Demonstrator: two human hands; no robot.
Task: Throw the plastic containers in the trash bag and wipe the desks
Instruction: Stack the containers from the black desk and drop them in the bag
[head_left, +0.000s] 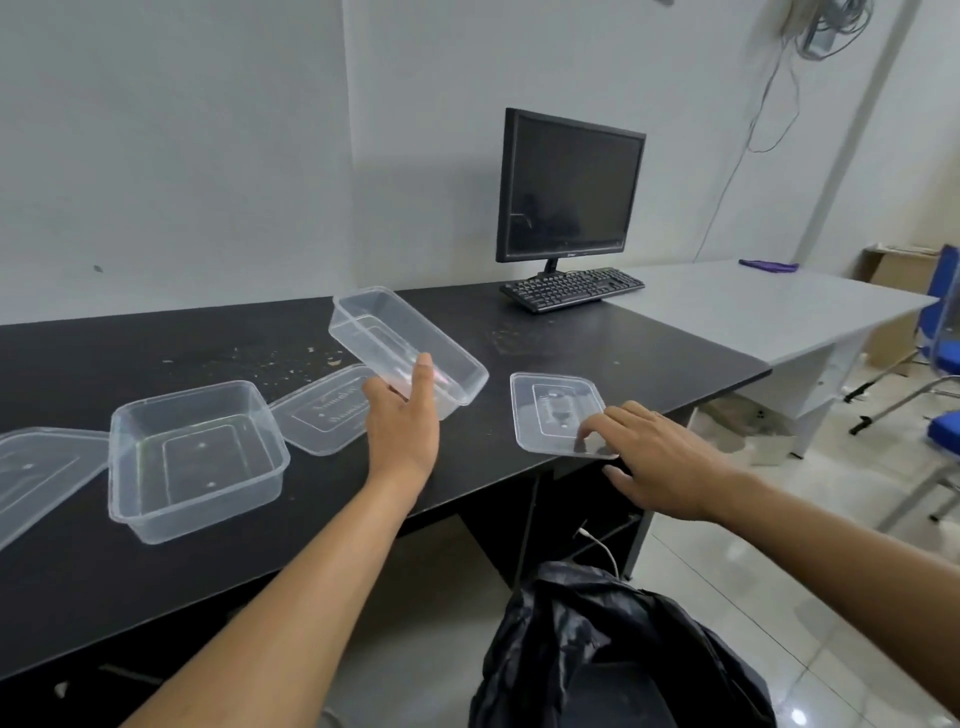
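The left hand's (402, 415) grip is clamped on the long clear container (395, 338), thumb over its near wall, and holds it tilted above the black tabletop (156, 571). At three o'clock of it, the right hand's (660, 457) grip pinches the flat lid (550, 410), with fingers on top and the thumb seemingly beneath where the lid overhangs the edge. The trash bag (597, 649) sits crumpled on the floor at six o'clock.

The risk, I judge, is that the thin, glossy, flexible walls buckle or slip from a one-sided hold, and the light lid could flutter past the bag. A squarer tub (192, 452) and an embossed lid (322, 410) lie toward nine o'clock. Dry crumbs (270, 358) speckle the matte surface at eleven.
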